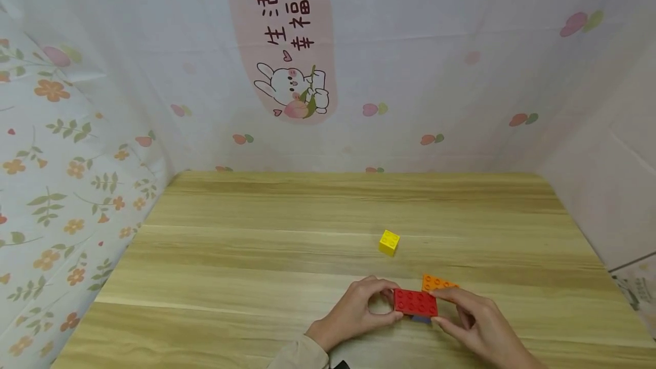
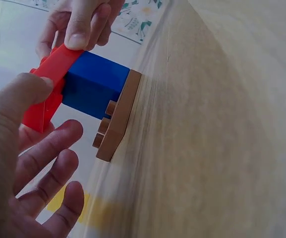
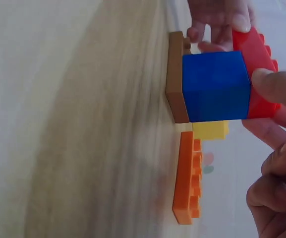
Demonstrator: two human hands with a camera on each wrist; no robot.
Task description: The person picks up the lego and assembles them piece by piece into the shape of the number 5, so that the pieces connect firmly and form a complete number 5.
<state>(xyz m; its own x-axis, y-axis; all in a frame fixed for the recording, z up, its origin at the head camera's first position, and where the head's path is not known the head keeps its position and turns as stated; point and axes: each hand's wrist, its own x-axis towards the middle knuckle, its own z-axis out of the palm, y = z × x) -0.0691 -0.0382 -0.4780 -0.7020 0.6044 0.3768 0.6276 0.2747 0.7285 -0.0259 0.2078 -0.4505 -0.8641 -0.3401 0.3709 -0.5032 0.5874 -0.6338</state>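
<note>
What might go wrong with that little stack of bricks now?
The red brick sticks out past the blue block toward the left fingers, so pressing on that overhang might tip the stack. The blue block covers only one end of the brown brick, leaving studs bare at the other, so an off-centre push could rock the base. The orange brick lies close to the right fingers, which might nudge it.

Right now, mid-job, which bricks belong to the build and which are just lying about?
In the job:
- red brick, held by the fingers of the left hand and right hand
- blue brick, directly beneath it
- brown brick, under the blue

Lying about, seemingly unused for now:
- orange brick, near the stack
- yellow brick, farther off
</note>
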